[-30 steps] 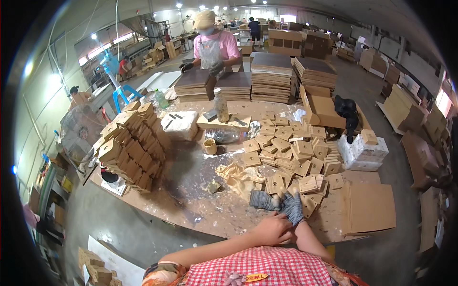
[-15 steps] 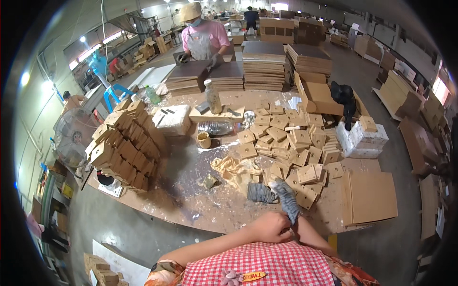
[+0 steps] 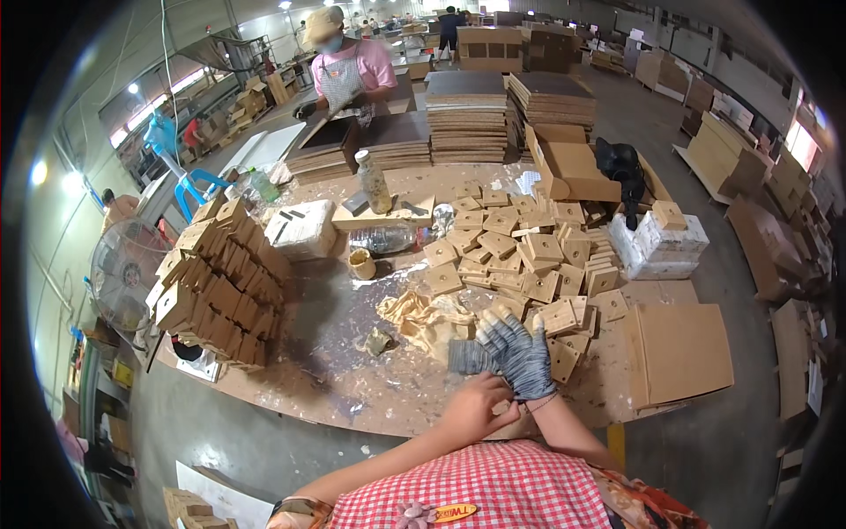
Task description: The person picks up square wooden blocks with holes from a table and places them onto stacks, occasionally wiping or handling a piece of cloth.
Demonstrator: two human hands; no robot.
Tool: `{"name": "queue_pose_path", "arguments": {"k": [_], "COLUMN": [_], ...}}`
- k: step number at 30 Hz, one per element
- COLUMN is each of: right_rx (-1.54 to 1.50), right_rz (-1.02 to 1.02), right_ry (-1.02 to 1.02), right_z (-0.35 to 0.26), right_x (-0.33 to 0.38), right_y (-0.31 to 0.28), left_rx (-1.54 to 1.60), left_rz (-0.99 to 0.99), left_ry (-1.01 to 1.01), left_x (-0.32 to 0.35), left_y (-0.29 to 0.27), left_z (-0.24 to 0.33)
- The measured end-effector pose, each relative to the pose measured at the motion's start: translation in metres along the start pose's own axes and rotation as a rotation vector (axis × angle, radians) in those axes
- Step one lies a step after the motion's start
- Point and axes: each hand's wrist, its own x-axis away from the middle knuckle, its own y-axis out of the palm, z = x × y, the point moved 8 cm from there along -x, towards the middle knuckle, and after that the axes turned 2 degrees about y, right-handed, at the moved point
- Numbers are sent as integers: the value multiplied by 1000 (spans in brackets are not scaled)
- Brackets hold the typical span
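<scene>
A grey striped work glove (image 3: 531, 375) with pale fingertips covers my right hand (image 3: 520, 353), which lies palm down over the table with its fingers stretched and apart. My bare left hand (image 3: 480, 404) is at the right wrist, its fingers curled closed at the edge of the glove's cuff. The second grey glove (image 3: 470, 356) lies on the table just beyond my left hand, partly behind the right. A crumpled cream cloth (image 3: 423, 319) touches the area beside that glove. Past my right fingers spreads a heap of drilled wooden blocks (image 3: 539, 253).
Stacked wooden blocks (image 3: 220, 282) stand at the left. A closed carton (image 3: 679, 355) sits at the right edge, an open carton (image 3: 564, 167) behind it. A bottle (image 3: 374, 183) and a small cup (image 3: 361, 263) stand mid-table. Across the table a co-worker (image 3: 352, 75) handles dark panels (image 3: 397, 130).
My right hand has turned and spread its fingers, the glove now further down over it. My left hand has shifted slightly left at the cuff. The co-worker has lifted a panel edge.
</scene>
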Motion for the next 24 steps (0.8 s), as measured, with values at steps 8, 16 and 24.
{"name": "queue_pose_path", "arguments": {"k": [8,16,24], "right_rx": [-70,-180,96], "right_rz": [-108,-133,45], "right_ry": [-116,-142,-277], "right_z": [-5,-18,-53], "right_x": [2,12,20], "right_y": [1,43,-1], "left_rx": [1460,202,342], "left_rz": [63,233,-637], "left_ry": [-575,-304,-311], "left_x": [26,6,19], "left_y": [48,-5,51], "left_z": [-46,-39,-1]}}
